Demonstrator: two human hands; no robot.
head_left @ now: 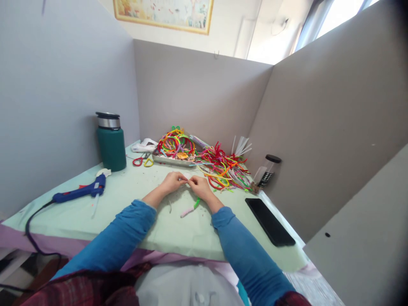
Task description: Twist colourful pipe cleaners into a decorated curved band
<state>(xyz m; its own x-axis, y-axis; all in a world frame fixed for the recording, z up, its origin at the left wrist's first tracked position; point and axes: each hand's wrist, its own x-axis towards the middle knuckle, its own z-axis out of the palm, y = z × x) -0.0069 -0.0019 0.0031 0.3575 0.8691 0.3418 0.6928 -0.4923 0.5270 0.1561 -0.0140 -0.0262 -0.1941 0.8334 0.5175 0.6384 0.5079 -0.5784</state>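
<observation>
Resting on pale-green cloth (185,240), a fuzzy pink-and-green stick (187,212) is lying near our right hand (200,187), which is meeting our left hand (171,182), fingertips (192,182) pinched together (on what, we cannot tell); tangled multicoloured fuzzy stems (223,162) are sprawling beyond.

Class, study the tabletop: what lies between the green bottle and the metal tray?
In the head view, a red loop and a yellow loop lie between the bottle and the tray, with a white object farther back.
</observation>
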